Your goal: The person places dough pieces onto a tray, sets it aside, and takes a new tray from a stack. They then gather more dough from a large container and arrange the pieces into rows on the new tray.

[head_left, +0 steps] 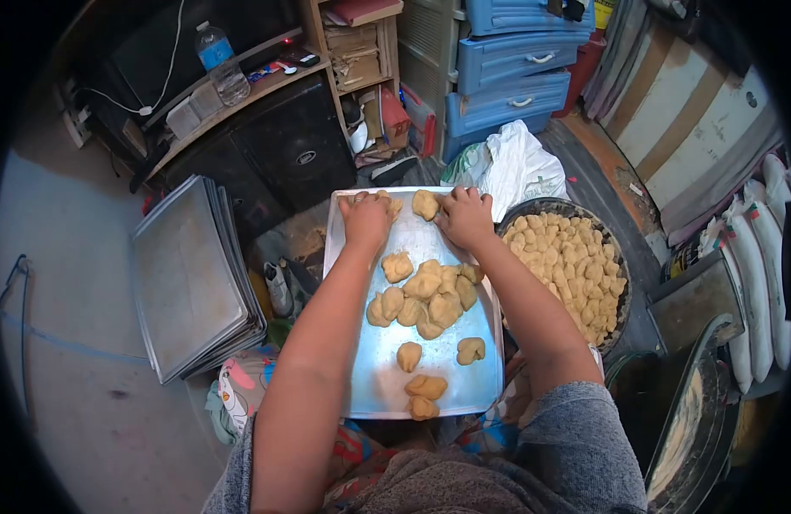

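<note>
A shallow metal tray point(353, 360) lies in front of me, with lumps of tan dough point(430, 291) heaped at its middle and loose pieces closer to me. At the far left corner, my left hand point(365, 221) is closed over a dough piece point(395, 206), partly hidden under its fingers. My right hand point(466, 218) is at the far right corner, its fingers curled against a rounded dough lump point(425, 205). What lies beneath the right palm is hidden.
A round black pan point(620, 257) full of dough pieces stands right of the tray. Stacked baking trays point(190, 274) lean at left. A white plastic bag point(520, 163), blue drawers point(507, 64) and a wooden desk point(233, 103) are beyond. Filled white sacks point(751, 283) stand at far right.
</note>
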Action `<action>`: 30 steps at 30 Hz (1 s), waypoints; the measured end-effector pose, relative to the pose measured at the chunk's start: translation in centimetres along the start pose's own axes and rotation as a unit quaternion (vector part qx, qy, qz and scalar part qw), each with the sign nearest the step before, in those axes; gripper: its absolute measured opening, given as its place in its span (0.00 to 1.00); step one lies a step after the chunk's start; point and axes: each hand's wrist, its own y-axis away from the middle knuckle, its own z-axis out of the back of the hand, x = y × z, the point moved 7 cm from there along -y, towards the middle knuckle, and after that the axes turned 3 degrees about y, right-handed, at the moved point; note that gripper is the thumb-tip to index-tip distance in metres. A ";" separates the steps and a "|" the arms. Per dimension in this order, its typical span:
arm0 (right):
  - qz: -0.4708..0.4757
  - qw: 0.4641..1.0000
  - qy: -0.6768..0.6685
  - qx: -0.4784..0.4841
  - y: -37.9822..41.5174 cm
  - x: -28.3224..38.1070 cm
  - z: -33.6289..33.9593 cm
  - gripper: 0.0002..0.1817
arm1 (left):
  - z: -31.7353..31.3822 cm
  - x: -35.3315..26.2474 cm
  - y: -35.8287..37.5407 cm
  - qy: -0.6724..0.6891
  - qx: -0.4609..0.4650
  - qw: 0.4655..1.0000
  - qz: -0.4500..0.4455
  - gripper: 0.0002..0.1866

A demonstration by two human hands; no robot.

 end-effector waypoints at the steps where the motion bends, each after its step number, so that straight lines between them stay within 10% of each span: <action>1: 0.001 1.000 -0.001 -0.001 -0.2 0.0 -0.2 0.24 | 0.0 0.1 0.2 0.002 -0.013 1.000 -0.003 0.18; 16: 0.059 0.993 -0.093 -0.035 -1.1 1.0 -0.5 0.28 | 2.0 5.0 3.2 0.141 -0.147 0.972 0.118 0.17; 23: -0.058 0.977 -0.199 0.043 -1.3 -3.4 -1.9 0.22 | 2.7 4.0 3.0 0.155 -0.135 0.969 0.139 0.19; 30: -0.003 0.986 -0.165 -0.012 -1.5 -2.2 -2.5 0.20 | 1.6 -0.8 8.0 0.194 0.104 0.975 0.010 0.15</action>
